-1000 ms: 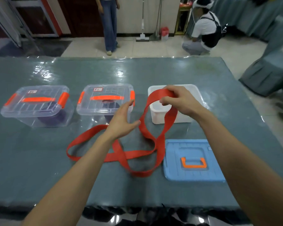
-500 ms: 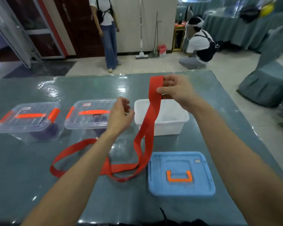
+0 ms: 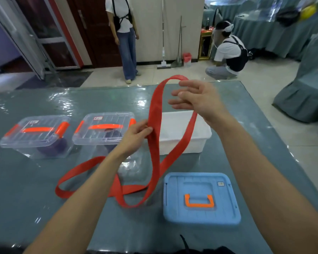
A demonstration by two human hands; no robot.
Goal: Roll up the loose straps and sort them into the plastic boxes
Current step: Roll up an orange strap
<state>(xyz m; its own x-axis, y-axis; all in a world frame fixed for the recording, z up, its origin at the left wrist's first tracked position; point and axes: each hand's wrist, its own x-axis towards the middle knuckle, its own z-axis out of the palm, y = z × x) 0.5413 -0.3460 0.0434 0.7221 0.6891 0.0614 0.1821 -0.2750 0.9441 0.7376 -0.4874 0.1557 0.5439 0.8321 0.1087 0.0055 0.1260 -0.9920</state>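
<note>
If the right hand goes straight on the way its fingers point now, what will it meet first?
Probably the rising stretch of the red strap, just above the left hand: the right hand points its fingers left toward it. Depth is unclear.

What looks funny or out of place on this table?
The white box stands open; a blue lid lies flat on the table in front of it, while the left clear box and the middle clear box are closed. The red strap sprawls in loose, crossing loops, partly lifted by the left hand and right hand.
</note>
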